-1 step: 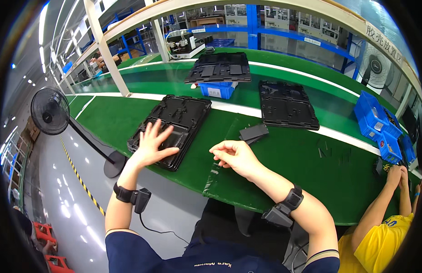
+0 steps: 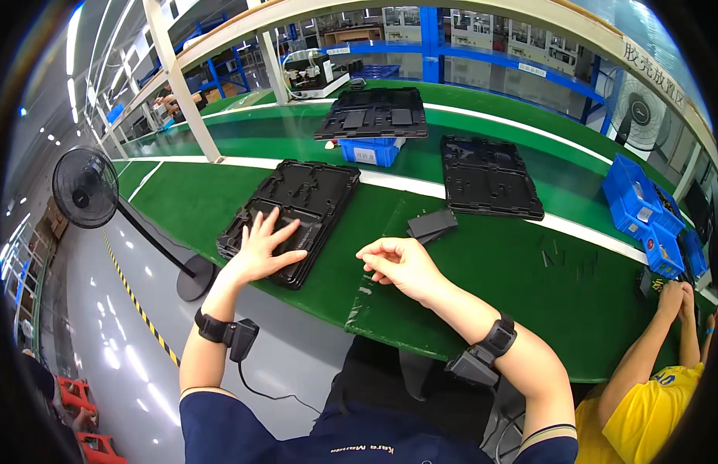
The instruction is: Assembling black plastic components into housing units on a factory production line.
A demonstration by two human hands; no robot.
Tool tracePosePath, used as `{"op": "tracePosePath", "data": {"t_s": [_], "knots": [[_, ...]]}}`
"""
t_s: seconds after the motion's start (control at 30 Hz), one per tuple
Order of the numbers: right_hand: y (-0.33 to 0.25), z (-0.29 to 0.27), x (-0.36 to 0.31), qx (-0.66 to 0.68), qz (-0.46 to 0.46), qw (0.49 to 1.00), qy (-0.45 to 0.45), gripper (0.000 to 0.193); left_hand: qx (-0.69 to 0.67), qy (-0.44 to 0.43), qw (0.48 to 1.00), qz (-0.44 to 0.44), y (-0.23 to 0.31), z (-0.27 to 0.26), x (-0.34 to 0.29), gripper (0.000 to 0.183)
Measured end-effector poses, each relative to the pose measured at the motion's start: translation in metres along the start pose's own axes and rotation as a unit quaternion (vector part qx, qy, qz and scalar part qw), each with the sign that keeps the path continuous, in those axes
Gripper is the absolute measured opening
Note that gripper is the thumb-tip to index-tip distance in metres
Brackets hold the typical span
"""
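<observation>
My left hand [image 2: 262, 247] lies flat with fingers spread on the near end of a black moulded tray [image 2: 312, 193], which sits at the front edge of the green bench [image 2: 490, 278]. My right hand [image 2: 397, 263] hovers just over the bench to the right of that tray, fingers curled in with nothing visible in them. A small flat dark part [image 2: 432, 224] lies on the bench just beyond the right hand. Both wrists carry black strapped devices.
A second black tray [image 2: 490, 178] lies further back on the right, and a third [image 2: 374, 112] rests on a blue bin [image 2: 366, 151]. Blue bins [image 2: 645, 209] stand at the far right. A co-worker's arm in a yellow sleeve [image 2: 653, 340] reaches in at right. A pedestal fan [image 2: 84, 185] stands at left.
</observation>
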State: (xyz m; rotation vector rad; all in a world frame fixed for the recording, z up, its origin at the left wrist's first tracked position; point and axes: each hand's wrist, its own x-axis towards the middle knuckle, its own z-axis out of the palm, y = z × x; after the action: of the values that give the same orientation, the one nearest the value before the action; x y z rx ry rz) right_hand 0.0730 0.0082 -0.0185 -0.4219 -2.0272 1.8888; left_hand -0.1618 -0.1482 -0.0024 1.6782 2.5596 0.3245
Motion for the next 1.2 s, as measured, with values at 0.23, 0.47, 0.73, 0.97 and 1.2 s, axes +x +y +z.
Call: {"op": "tracePosePath", "data": {"t_s": [0.23, 0.47, 0.73, 0.97, 1.2], "knots": [[0.000, 0.004, -0.001, -0.016, -0.010, 1.000, -0.017, 0.017, -0.025, -0.054, 0.997, -0.051, -0.001, -0.006, -0.010, 0.076], [0.007, 0.006, 0.001, -0.027, -0.024, 0.999, -0.027, 0.015, -0.055, 0.004, 0.998, -0.013, 0.008, -0.024, 0.007, 0.074], [0.027, 0.020, -0.012, -0.150, -0.078, 0.985, -0.026, 0.014, -0.229, 0.080, 0.963, -0.113, 0.094, -0.028, 0.149, 0.089], [0.030, 0.018, -0.008, -0.127, -0.054, 0.990, -0.033, 0.014, -0.334, 0.207, 0.891, -0.228, 0.078, -0.010, 0.238, 0.084], [0.022, 0.009, -0.009, -0.150, -0.098, 0.983, -0.039, 0.014, -0.338, 0.239, 0.884, -0.219, 0.064, -0.011, 0.256, 0.070]]}}
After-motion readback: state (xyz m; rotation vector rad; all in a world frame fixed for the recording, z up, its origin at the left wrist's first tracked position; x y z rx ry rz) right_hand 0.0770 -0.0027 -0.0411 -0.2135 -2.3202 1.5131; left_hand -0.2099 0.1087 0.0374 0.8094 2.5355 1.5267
